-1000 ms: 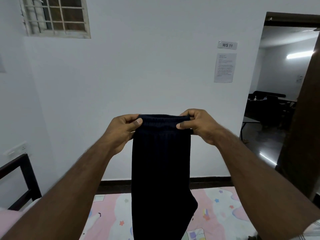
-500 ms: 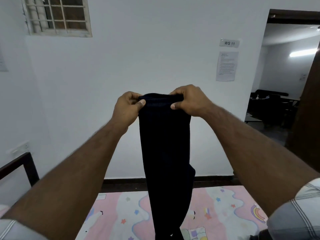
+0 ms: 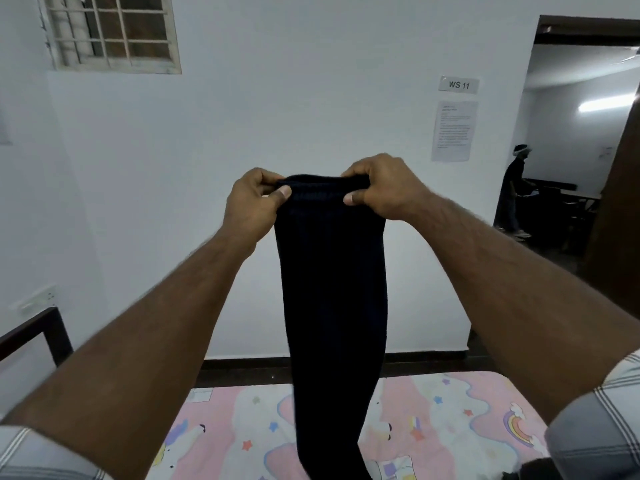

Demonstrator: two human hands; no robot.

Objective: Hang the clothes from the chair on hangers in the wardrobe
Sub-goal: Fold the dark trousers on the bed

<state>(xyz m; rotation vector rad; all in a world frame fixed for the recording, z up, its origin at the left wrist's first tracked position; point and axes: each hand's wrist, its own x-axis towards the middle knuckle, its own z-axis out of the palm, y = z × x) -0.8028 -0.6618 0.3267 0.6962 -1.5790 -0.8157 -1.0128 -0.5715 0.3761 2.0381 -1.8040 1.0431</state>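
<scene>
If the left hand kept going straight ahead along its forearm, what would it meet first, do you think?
Probably the white wall. The left hand, gripping the dark garment, has nothing visible between it and the wall, though depth is hard to judge.

One dark garment [image 3: 332,306], two hands: left hand [image 3: 254,206], right hand [image 3: 382,188]. One bed [image 3: 450,410], one barred window [image 3: 110,29], two wall notices [image 3: 453,129], one person in the doorway [image 3: 514,188].

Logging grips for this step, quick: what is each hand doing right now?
Left hand: grips the top edge of the dark trousers.
Right hand: grips the same top edge, other corner.
</scene>
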